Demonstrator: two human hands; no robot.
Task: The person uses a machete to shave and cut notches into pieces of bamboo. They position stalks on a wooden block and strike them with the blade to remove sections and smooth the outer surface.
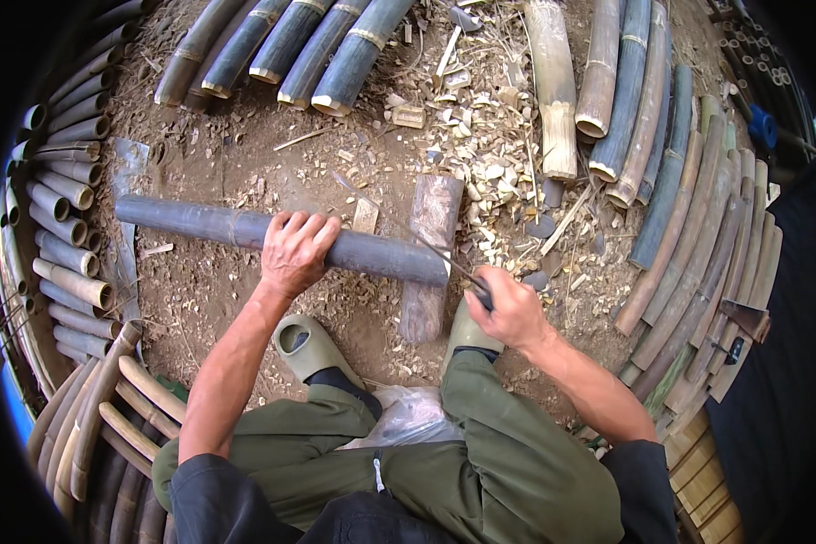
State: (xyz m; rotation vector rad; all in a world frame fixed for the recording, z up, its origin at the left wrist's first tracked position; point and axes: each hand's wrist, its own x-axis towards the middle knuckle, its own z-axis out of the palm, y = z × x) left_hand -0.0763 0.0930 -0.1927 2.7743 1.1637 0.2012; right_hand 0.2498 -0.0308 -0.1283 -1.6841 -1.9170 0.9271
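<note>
A dark grey bamboo pole (381,254) lies across the ground before me, its right end resting on a short wooden block (423,313). My left hand (297,249) is closed over the pole, right of its middle. Just past the pole's right end, my right hand (508,308) grips the dark handle of a long, thin-bladed tool (462,271). Its blade slants up and left across the pole near the block. Seen almost edge-on, it could be a knife or a saw; I cannot tell which. Whether the blade touches the bamboo is also unclear.
Wood chips (490,172) litter the dirt floor beyond the block. Cut bamboo lengths (344,63) lie at the far side, with more bamboo pieces (689,236) along the right and a stack of bamboo tubes (68,195) at left. My clogs (313,349) flank the pole's near side.
</note>
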